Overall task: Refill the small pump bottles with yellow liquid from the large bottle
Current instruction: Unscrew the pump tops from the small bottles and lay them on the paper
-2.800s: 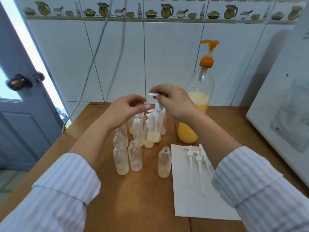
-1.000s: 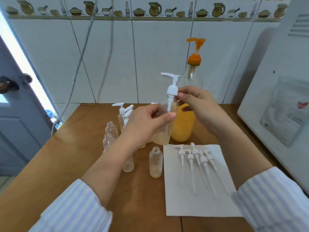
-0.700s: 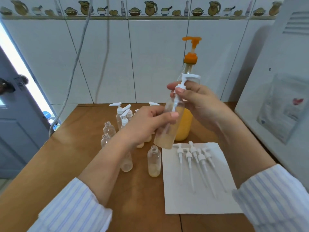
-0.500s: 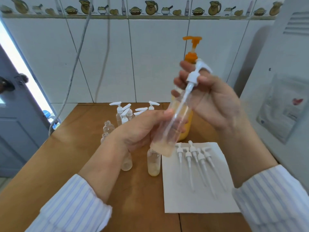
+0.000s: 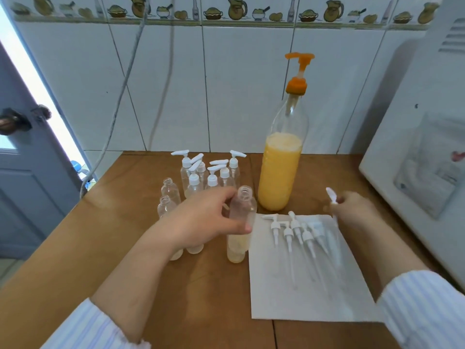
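The large bottle with an orange pump stands at the back, about half full of yellow liquid. My left hand grips a small open bottle upright on the table, a little pale liquid at its bottom. My right hand holds a white pump head with its tube over the white paper. Several loose pump heads lie on that paper. Several small bottles with pumps stand behind, and open ones to the left.
The wooden table meets a tiled wall at the back. A white appliance fills the right side. A cable hangs down at the left, near a blue door.
I pulled the pump out of the small bottle with my right hand. My left hand brought the bottle down to the table, and the right hand carried the pump down over the paper.
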